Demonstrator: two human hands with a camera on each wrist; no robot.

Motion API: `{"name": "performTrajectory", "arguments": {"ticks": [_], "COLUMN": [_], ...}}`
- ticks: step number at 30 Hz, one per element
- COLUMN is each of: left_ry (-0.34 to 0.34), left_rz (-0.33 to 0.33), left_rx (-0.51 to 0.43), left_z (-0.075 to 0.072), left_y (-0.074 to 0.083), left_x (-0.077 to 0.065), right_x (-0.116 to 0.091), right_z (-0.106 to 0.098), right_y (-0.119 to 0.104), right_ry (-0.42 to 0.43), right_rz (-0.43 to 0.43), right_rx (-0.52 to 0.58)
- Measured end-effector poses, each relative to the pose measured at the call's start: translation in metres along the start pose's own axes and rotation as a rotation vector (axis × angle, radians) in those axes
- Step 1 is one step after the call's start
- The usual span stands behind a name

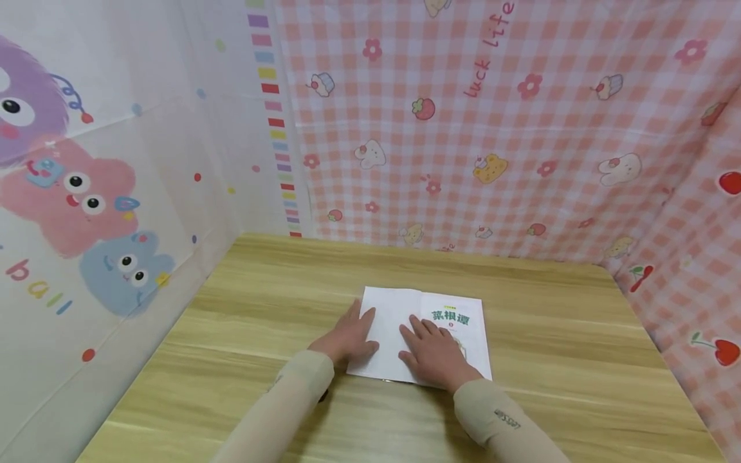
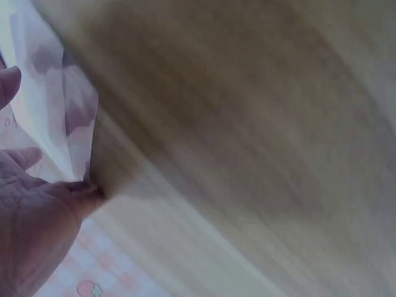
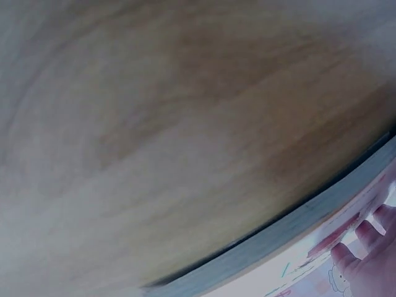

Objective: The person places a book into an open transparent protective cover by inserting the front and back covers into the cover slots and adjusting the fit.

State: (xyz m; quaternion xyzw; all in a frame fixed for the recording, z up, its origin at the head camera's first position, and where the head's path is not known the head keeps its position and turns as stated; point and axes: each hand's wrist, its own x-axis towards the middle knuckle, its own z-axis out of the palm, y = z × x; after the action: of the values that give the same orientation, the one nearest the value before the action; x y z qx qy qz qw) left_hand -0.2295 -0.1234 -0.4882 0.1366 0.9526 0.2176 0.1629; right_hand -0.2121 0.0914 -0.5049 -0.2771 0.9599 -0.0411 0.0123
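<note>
An open book [image 1: 393, 321] lies on the wooden table, its left page blank and its right page bearing green Chinese characters over a partly covered picture. My left hand [image 1: 352, 337] rests at the book's left edge, with the thumb over the blank page and the fingers extended. Spread across the lower middle of the book, my right hand [image 1: 434, 350] presses on the right page near the fold. The left wrist view has the left hand [image 2: 37, 216] beside the page edge. From the right wrist, the right hand's fingers [image 3: 368, 235] appear over the book's edge [image 3: 278, 229].
The pale wood-grain table [image 1: 556, 360] extends around the book on all sides. Behind it hangs a pink checked cloth [image 1: 451, 141] with small printed figures. A white cloth [image 1: 173, 154] with cartoon shapes covers the left side, and more pink cloth [image 1: 700, 289] borders the right.
</note>
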Motion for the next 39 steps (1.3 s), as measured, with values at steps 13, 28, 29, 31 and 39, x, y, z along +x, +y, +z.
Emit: {"name": "performTrajectory", "arguments": {"ticks": [13, 28, 29, 31, 39], "left_ry": [-0.015, -0.005, -0.008, -0.014, -0.031], "left_rz": [0.035, 0.010, 0.007, 0.004, -0.002], "left_rx": [0.081, 0.131, 0.123, 0.118, 0.118], "left_z": [0.003, 0.005, 0.005, 0.004, 0.004], "left_y": [0.006, 0.002, 0.002, 0.004, 0.006], "left_x": [0.000, 0.007, 0.007, 0.006, 0.006], "right_x": [-0.005, -0.029, -0.031, -0.034, -0.037], "right_z": [-0.003, -0.003, -0.005, -0.009, -0.017], "right_y": [-0.002, 0.032, 0.035, 0.040, 0.052], "right_ry": [-0.026, 0.096, 0.109, 0.131, 0.109], "right_rz": [0.011, 0.292, 0.316, 0.355, 0.506], "right_rx": [0.015, 0.127, 0.125, 0.126, 0.196]}}
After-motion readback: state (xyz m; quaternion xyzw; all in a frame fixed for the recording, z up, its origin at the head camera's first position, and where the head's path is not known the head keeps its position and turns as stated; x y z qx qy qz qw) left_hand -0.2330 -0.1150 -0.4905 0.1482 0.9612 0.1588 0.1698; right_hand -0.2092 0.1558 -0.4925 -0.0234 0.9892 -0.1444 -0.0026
